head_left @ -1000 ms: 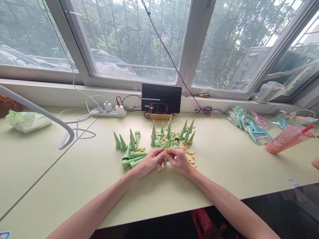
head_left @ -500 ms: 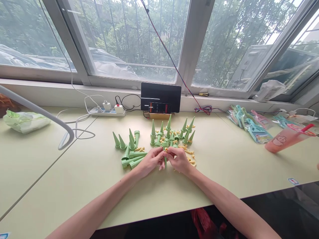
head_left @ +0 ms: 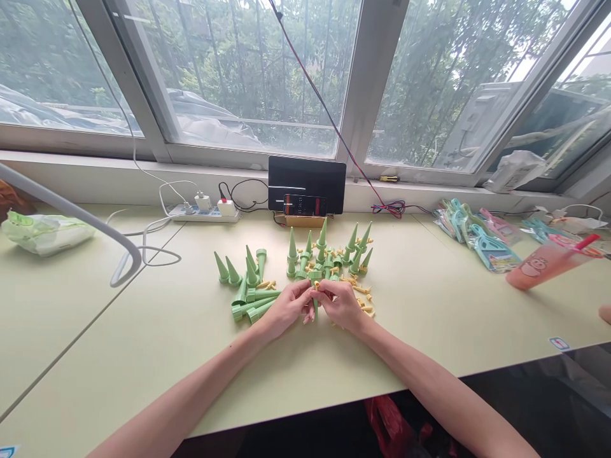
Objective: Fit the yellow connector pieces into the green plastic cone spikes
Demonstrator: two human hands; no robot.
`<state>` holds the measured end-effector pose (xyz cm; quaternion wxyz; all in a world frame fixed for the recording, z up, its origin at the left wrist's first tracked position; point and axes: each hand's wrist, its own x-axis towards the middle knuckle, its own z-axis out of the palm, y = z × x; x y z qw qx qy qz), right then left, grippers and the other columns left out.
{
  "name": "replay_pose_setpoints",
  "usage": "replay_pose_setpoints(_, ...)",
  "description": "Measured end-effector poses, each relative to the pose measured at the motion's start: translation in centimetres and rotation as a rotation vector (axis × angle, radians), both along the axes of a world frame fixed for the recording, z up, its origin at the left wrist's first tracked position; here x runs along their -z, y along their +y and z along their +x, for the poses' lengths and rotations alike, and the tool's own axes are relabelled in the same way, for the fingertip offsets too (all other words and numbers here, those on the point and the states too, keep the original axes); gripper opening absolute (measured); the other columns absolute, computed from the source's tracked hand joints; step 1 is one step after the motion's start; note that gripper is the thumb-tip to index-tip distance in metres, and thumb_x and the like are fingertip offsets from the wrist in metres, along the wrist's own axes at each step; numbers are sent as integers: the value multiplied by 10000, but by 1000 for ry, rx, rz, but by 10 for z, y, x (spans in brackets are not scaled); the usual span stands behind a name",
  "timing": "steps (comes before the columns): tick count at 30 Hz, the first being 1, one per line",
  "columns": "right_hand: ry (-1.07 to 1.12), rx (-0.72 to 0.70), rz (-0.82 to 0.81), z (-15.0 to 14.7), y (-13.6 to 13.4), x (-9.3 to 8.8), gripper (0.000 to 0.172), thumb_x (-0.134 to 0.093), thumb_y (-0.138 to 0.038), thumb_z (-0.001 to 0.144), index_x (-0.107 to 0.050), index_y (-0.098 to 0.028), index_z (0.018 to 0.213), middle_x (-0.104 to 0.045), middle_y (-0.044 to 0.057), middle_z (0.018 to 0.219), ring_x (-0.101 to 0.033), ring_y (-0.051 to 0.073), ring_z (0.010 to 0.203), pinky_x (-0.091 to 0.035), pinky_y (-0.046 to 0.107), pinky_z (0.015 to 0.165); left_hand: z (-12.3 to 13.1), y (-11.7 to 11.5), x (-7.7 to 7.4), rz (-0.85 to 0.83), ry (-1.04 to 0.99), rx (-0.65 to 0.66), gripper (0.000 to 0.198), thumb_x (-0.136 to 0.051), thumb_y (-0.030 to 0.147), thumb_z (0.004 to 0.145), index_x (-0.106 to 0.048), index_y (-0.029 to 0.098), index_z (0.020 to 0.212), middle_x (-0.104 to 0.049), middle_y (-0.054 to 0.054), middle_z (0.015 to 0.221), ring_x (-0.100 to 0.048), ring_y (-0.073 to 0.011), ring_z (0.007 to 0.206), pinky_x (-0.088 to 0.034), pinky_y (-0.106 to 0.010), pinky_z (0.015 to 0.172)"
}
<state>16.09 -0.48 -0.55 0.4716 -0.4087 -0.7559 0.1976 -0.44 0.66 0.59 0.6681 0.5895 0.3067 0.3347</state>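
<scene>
My left hand and my right hand meet at the middle of the pale green table, fingers pinched together around a green cone spike that points down toward me. A small yellow piece sits at its top between my fingertips. Behind my hands stand several upright green cones. More green cones lie in a pile to the left. Small yellow pieces are scattered to the right of my right hand.
A black tablet with a phone propped before it stands at the window sill. A power strip and white cables lie back left, a wipes pack far left. Packaged items and a pink drink cup are at right.
Both hands stay together on the cone with only slight finger movement. The view has shifted a little.
</scene>
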Motion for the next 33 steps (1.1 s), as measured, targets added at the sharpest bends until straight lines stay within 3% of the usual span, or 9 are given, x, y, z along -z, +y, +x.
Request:
replay_pose_setpoints(19,-29,-10,21,0,2,1,490,-521,-421,969,-336,-207,569,-379,-43,522,-302,104,494,-281,252,484,1,-2,0,20,8,-44,419,-613,563,868,-555,153,798,-548,29,570,-534,-105,500,-417,-225,489)
replay_pose_setpoints(28,-23,-23,29,1,4,2,496,-529,-436,970,-373,-203,562,-406,-41,524,-317,103,498,-296,245,494,-1,0,3,12,4,-28,414,-611,558,872,-549,156,799,-565,27,569,-534,-100,497,-417,-221,492)
replay_pose_setpoints(33,54,-24,-42,2,4,-1,467,-555,-495,949,-468,-197,600,-496,-31,539,-381,100,492,-318,237,485,-2,1,5,-61,-41,2,393,-613,548,879,-551,163,824,-542,39,572,-506,-82,482,-380,-208,475)
